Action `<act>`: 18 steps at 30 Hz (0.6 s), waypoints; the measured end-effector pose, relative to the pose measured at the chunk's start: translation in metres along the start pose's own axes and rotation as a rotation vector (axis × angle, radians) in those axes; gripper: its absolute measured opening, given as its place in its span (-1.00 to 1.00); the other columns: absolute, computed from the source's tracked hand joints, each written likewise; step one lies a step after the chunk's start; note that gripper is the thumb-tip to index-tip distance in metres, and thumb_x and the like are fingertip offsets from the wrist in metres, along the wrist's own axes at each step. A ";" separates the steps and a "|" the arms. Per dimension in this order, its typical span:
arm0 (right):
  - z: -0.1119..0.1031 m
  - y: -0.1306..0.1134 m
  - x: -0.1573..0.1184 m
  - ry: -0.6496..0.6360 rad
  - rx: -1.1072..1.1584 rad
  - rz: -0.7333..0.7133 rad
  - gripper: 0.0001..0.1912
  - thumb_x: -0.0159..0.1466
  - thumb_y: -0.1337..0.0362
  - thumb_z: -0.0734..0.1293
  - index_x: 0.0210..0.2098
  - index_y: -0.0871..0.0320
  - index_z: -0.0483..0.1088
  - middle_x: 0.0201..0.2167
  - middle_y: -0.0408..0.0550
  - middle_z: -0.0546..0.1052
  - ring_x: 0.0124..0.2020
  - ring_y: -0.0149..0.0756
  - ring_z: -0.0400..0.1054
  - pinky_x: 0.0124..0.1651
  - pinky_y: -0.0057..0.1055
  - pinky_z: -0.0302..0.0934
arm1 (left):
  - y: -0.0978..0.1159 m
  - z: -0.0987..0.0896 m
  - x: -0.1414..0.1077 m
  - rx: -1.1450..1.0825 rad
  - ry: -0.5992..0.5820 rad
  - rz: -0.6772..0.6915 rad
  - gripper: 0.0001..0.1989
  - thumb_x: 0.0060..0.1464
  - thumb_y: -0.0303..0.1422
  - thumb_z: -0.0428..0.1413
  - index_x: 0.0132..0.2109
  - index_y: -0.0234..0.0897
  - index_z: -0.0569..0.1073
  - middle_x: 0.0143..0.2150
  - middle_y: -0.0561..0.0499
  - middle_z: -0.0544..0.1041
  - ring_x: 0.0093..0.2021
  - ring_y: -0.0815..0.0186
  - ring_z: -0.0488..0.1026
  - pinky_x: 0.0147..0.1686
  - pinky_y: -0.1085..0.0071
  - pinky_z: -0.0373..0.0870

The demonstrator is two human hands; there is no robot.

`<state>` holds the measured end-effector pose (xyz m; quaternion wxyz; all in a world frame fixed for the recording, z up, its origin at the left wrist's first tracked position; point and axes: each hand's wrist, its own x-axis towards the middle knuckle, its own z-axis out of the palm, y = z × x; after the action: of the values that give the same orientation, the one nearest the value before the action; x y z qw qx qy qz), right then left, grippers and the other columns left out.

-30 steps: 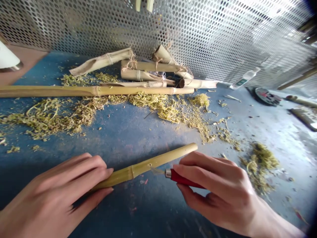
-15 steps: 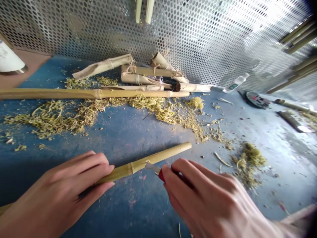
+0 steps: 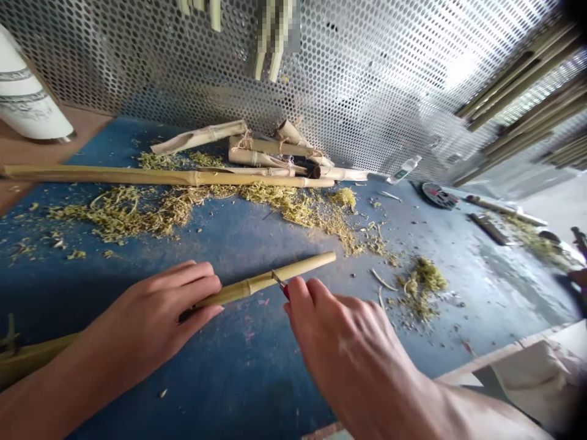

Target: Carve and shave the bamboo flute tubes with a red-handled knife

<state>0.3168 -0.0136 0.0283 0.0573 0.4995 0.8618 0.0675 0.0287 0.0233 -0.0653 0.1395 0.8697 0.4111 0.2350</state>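
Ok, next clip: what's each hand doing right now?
Left hand: closed, holding a bamboo tube.
Right hand: closed, holding a red-handled knife.

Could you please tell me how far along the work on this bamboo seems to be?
Done, it seems: bamboo pieces tied with twine lie heaped by the perforated metal screen, and plant shavings are strewn over the blue bench. In hand: the left hand grips a bamboo tube, and the right hand sets a red-handled knife against it. Still left, apparently: the long bamboo cane lying apart.
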 end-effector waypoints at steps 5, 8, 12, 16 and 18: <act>-0.029 0.057 0.034 -0.073 0.040 -0.262 -0.67 0.49 0.60 0.40 -0.09 -0.03 0.50 -0.32 -0.24 0.54 -0.46 -0.28 0.39 -0.40 -0.24 -0.04 | -0.003 0.003 0.001 -0.015 0.005 0.018 -0.76 0.64 -0.24 0.03 -0.07 -0.03 0.54 -0.12 0.07 0.64 -0.11 0.14 0.63 -0.15 0.22 0.38; -0.043 0.088 0.072 -0.145 0.051 -0.520 -0.76 0.61 0.50 0.42 -0.04 -0.01 0.58 -0.23 -0.25 0.59 -0.29 -0.32 0.45 -0.22 -0.34 0.10 | -0.004 0.005 -0.001 -0.017 0.026 0.011 -0.81 0.62 -0.28 0.05 -0.03 -0.02 0.54 -0.08 0.06 0.63 -0.12 0.15 0.64 -0.15 0.24 0.36; -0.058 0.088 0.108 -0.150 -0.009 -0.696 -0.67 0.55 0.59 0.45 -0.05 -0.03 0.63 -0.20 -0.25 0.59 -0.20 -0.30 0.43 -0.06 -0.33 0.15 | -0.003 0.004 -0.001 -0.020 0.017 -0.001 -0.81 0.60 -0.29 0.06 -0.08 -0.02 0.51 -0.12 0.06 0.62 -0.15 0.16 0.64 -0.19 0.28 0.38; -0.061 0.069 0.090 -0.153 -0.103 -0.690 -0.73 0.39 0.57 0.54 -0.07 0.06 0.65 -0.28 -0.10 0.61 -0.20 -0.12 0.46 -0.17 -0.25 0.23 | -0.003 0.003 0.000 -0.009 0.012 -0.008 -0.80 0.60 -0.27 0.05 -0.07 -0.03 0.52 -0.10 0.03 0.63 -0.15 0.13 0.64 -0.20 0.26 0.38; -0.053 0.062 0.069 -0.232 0.146 -0.503 -0.65 0.33 0.63 0.46 -0.19 -0.01 0.60 -0.19 0.00 0.65 -0.16 -0.07 0.51 -0.15 -0.22 0.31 | -0.004 0.004 -0.001 -0.006 0.006 -0.010 -0.81 0.59 -0.25 0.06 -0.08 -0.03 0.52 -0.11 0.03 0.63 -0.15 0.12 0.64 -0.22 0.25 0.37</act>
<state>0.3268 0.0735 0.0887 0.1343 0.2773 0.9489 -0.0684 0.0277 0.0246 -0.0702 0.1422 0.8665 0.4150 0.2381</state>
